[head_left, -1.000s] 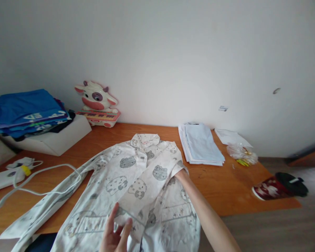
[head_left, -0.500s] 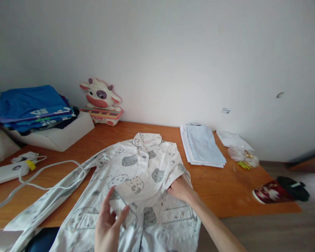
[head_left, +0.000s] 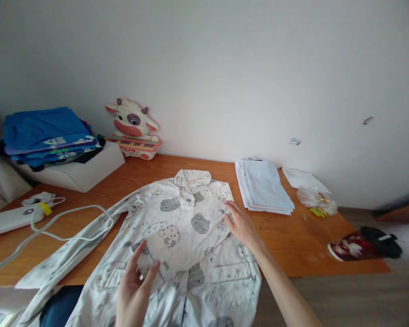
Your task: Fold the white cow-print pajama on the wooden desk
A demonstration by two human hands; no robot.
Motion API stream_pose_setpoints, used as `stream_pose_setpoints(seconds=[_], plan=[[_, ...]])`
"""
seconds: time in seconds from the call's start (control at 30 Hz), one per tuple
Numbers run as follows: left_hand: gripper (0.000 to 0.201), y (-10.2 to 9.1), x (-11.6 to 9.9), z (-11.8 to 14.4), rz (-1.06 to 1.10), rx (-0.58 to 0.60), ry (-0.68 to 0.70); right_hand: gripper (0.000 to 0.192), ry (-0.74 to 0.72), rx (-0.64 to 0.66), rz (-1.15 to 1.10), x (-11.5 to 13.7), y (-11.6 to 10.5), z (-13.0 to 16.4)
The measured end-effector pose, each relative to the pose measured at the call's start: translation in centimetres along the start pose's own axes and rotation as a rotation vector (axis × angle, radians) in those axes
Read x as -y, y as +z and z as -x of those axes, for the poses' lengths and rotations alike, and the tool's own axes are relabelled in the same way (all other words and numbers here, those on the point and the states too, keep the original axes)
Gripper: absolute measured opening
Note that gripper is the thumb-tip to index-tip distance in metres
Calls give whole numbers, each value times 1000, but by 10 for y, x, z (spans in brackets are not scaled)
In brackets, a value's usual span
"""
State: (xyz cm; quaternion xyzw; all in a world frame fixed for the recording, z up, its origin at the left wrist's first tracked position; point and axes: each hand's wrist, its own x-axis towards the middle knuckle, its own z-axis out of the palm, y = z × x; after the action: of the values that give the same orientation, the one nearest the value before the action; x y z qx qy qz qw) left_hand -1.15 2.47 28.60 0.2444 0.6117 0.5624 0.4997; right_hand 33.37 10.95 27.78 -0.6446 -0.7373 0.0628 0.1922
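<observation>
**White printed shirt spread on the wooden table, both hands on it**

White cotton with grey cartoon print: from the head camera I see a pyjama shirt [head_left: 187, 231] lying flat on the orange-brown wooden table [head_left: 303, 245], collar toward the far edge by the wall, hem hanging over the near edge toward me. Its right sleeve is folded inward across the chest; the other sleeve trails toward the near left corner.

My left hand [head_left: 136, 284] sits low over the front of the shirt, close to the near edge. Its thumb and fingers are bunched loosely around the cuff end of the folded sleeve; I read it as a light pinch on the cloth, though the contact itself is partly hidden by the fingers. My right hand [head_left: 240, 225] is spread flat, palm down, pressing on the shirt's right shoulder area, holding nothing. The garment lies under and between both hands.

A white cable [head_left: 71, 218] loops across the left part of the table, running to a white device [head_left: 10, 218] at the left edge. At the far left corner a stack of blue clothes [head_left: 44, 136] rests on a white box [head_left: 78, 170], with a cow-shaped toy keyboard [head_left: 132, 129] beside it against the wall. Near the far right corner lie a pile of pale folded cloth [head_left: 264, 186], papers [head_left: 301, 178] and a small plastic bag [head_left: 315, 200]. A slipper [head_left: 364, 243] lies on the floor past the right edge.
</observation>
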Motion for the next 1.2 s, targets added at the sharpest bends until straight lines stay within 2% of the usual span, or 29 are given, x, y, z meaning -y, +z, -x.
stream_pose_setpoints(seconds=[0.13, 0.23, 0.33, 0.43, 0.47, 0.53, 0.6, 0.67, 0.73, 0.8, 0.9, 0.97, 1.03, 1.1, 1.17, 1.2], plan=[[83, -8, 1, -3, -108, -5, 105, 72, 32, 136, 166, -29, 44, -18], [77, -19, 9, -7, -152, 7, 166, 73, 46, 118, 121, -40, 59, -19], [65, -19, 18, -5, -291, 33, 331, 67, 40, -28, -159, -35, 50, -13], [51, 4, 19, 11, -441, 111, 619, 57, 168, -199, -697, -22, 30, 5], [48, 16, 17, 20, -467, 189, 727, 57, 241, -211, -879, -18, 23, 15], [51, 44, 15, 41, -510, 453, 921, 61, 381, -154, -1154, -12, 11, 38], [60, 70, 17, 64, -570, 767, 1064, 68, 486, -79, -1283, -9, 2, 63], [58, 90, 28, 83, -632, 1002, 1177, 72, 549, -55, -1277, -11, -4, 85], [47, 102, 50, 96, -670, 1109, 1277, 73, 533, -54, -1174, -15, -8, 104], [36, 105, 78, 103, -701, 1153, 1340, 72, 446, -14, -1053, -20, -8, 118], [29, 98, 114, 103, -745, 1165, 1366, 58, 343, 53, -873, -26, -2, 133], [27, 88, 121, 99, -729, 1142, 1344, 49, 287, 33, -704, -28, 5, 138], [26, 70, 113, 92, -654, 1116, 1275, 50, 224, -6, -525, -29, 10, 141], [27, 44, 92, 77, -599, 1070, 1139, 54, 176, -24, -372, -26, 11, 142], [30, 8, 67, 51, -597, 879, 955, 54, 130, -65, -261, -20, 9, 142], [28, -14, 56, 34, -598, 698, 853, 51, 105, -106, -230, -14, 7, 142]])
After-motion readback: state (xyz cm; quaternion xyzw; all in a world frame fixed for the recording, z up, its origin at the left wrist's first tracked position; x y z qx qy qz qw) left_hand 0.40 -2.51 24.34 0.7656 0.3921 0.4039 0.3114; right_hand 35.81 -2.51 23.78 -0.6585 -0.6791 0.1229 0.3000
